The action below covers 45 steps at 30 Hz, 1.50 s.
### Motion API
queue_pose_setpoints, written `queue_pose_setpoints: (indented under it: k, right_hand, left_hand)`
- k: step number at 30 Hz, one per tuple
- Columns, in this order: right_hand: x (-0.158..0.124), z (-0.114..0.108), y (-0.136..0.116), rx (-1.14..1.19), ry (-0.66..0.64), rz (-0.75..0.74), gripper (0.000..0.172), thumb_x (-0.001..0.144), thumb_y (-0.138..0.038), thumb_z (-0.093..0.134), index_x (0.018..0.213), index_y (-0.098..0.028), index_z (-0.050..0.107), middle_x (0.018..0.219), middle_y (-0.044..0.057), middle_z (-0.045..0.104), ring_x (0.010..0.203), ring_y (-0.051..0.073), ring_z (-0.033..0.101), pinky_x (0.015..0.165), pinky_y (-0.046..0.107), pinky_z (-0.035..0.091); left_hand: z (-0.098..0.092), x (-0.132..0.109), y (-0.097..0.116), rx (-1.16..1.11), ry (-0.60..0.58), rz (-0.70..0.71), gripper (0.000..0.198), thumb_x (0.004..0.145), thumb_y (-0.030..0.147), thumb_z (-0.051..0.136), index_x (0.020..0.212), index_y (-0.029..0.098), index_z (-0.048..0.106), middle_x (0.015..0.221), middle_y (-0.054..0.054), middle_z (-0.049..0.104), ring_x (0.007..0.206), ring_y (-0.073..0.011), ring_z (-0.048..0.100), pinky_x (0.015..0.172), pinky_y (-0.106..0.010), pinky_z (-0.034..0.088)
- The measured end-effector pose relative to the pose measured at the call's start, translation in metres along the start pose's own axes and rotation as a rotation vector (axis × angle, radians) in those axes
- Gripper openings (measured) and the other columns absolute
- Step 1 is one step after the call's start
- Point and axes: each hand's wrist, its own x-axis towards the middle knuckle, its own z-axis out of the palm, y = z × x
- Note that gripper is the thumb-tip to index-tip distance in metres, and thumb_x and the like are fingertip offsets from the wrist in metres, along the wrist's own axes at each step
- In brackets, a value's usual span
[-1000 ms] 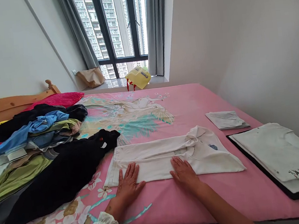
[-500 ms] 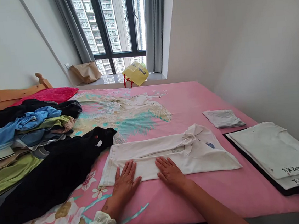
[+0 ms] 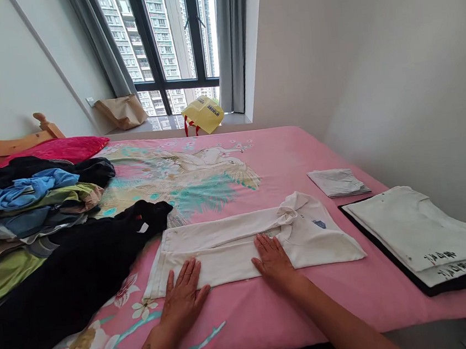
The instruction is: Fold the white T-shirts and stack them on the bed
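Note:
A white shirt (image 3: 233, 257) lies folded lengthwise on the bed, its collar end to the right and a small dark blue print near the collar. My left hand (image 3: 183, 293) rests open on the near edge of the shirt's left part, partly over the pink sheet. Flat on the middle of the shirt is my right hand (image 3: 274, 259), fingers stretched toward the fold line. Neither hand grips the cloth. Just left of the shirt sprawls a black garment (image 3: 81, 274) with a white label.
A heap of mixed clothes (image 3: 32, 206) fills the left side by a red pillow (image 3: 56, 151). To the right lie a small folded grey garment (image 3: 337, 182) and a stack of folded white shirts (image 3: 422, 227) over black cloth. A yellow bag (image 3: 204, 115) and paper bag (image 3: 122, 112) stand by the window.
My right hand has slid right and slightly away from me along the shirt. My left hand has moved left and toward me. The view has shifted slightly right.

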Motion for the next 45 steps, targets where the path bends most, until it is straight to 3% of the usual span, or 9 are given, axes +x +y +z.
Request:
queue_pose_setpoints:
  k: [4, 7, 13, 17, 23, 31, 36, 39, 45]
  right_hand:
    - [0.017, -0.002, -0.004, 0.012, -0.063, 0.051, 0.063, 0.091, -0.046, 0.029, 0.143, -0.01, 0.027, 0.15, 0.01, 0.022, 0.139, 0.023, 0.015, 0.113, 0.044, 0.004]
    - [0.022, -0.006, -0.008, 0.033, -0.08, -0.026, 0.061, 0.092, -0.046, 0.028, 0.142, -0.011, 0.029, 0.15, 0.008, 0.021, 0.139, 0.022, 0.015, 0.113, 0.044, 0.005]
    - [0.015, 0.001, -0.016, 0.062, 0.062, -0.241, 0.051, 0.092, -0.041, 0.032, 0.134, -0.015, 0.043, 0.137, 0.009, 0.045, 0.128, 0.02, 0.036, 0.113, 0.036, 0.016]
    - [0.019, 0.013, -0.022, 0.08, 0.049, -0.21, 0.062, 0.092, -0.051, 0.028, 0.139, -0.011, 0.035, 0.145, 0.01, 0.033, 0.136, 0.022, 0.025, 0.113, 0.039, 0.013]
    - [0.027, 0.014, -0.032, 0.102, 0.066, -0.093, 0.071, 0.091, -0.057, 0.02, 0.143, -0.009, 0.026, 0.149, 0.009, 0.024, 0.138, 0.022, 0.018, 0.113, 0.04, 0.012]
    - [0.053, 0.001, -0.038, 0.078, 0.031, -0.396, 0.049, 0.093, -0.033, 0.029, 0.139, -0.015, 0.036, 0.141, 0.007, 0.04, 0.131, 0.018, 0.033, 0.112, 0.035, 0.019]
    - [0.096, 0.004, -0.053, 0.121, -0.225, -0.443, 0.043, 0.09, -0.026, 0.035, 0.127, -0.016, 0.052, 0.124, 0.01, 0.057, 0.115, 0.022, 0.051, 0.102, 0.035, 0.034]
    - [0.105, 0.008, -0.058, 0.19, -0.229, -0.461, 0.046, 0.094, -0.035, 0.027, 0.133, -0.021, 0.046, 0.131, 0.006, 0.052, 0.118, 0.021, 0.05, 0.103, 0.036, 0.034]
    - [0.112, 0.012, -0.086, 0.281, -0.213, -0.521, 0.053, 0.094, -0.045, 0.025, 0.143, -0.027, 0.026, 0.145, -0.001, 0.035, 0.129, 0.017, 0.037, 0.111, 0.034, 0.023]
  left_hand:
    - [-0.001, 0.006, 0.017, -0.055, 0.02, 0.124, 0.053, 0.091, 0.046, 0.029, 0.14, 0.026, 0.034, 0.147, -0.005, 0.033, 0.137, -0.0217, 0.026, 0.113, -0.052, 0.008]
    - [-0.001, 0.029, 0.037, -0.107, 0.046, 0.192, 0.049, 0.092, 0.039, 0.029, 0.139, 0.025, 0.035, 0.147, -0.006, 0.034, 0.137, -0.0212, 0.027, 0.113, -0.051, 0.008]
    - [-0.003, 0.096, 0.06, -0.14, 0.092, 0.036, 0.045, 0.086, 0.03, 0.041, 0.13, 0.02, 0.047, 0.138, -0.011, 0.046, 0.129, -0.0245, 0.038, 0.109, -0.048, 0.022]
    - [-0.006, 0.117, 0.07, -0.144, 0.069, 0.059, 0.033, 0.08, 0.026, 0.05, 0.112, 0.023, 0.057, 0.118, -0.008, 0.059, 0.109, -0.0226, 0.053, 0.095, -0.039, 0.037]
    - [-0.002, 0.128, 0.077, -0.135, 0.104, 0.009, 0.022, 0.079, 0.022, 0.051, 0.099, 0.023, 0.061, 0.101, -0.007, 0.063, 0.097, -0.0243, 0.055, 0.082, -0.039, 0.039]
    - [0.015, 0.122, 0.069, -0.265, 0.275, 0.019, 0.031, 0.087, 0.026, 0.043, 0.112, 0.027, 0.062, 0.115, -0.005, 0.062, 0.109, -0.0197, 0.051, 0.096, -0.038, 0.037]
    - [0.014, 0.121, 0.056, -0.363, 0.371, 0.092, 0.033, 0.088, 0.028, 0.041, 0.113, 0.024, 0.063, 0.132, -0.008, 0.051, 0.122, -0.0211, 0.045, 0.102, -0.039, 0.037]
    - [0.009, 0.126, 0.026, -0.334, 0.331, 0.022, 0.042, 0.09, 0.033, 0.035, 0.126, 0.02, 0.053, 0.143, -0.009, 0.039, 0.132, -0.0213, 0.034, 0.107, -0.04, 0.032]
    - [0.021, 0.133, -0.027, -0.106, 0.082, -0.36, 0.056, 0.09, 0.036, 0.031, 0.141, 0.012, 0.03, 0.15, -0.01, 0.025, 0.139, -0.027, 0.017, 0.113, -0.052, 0.011]
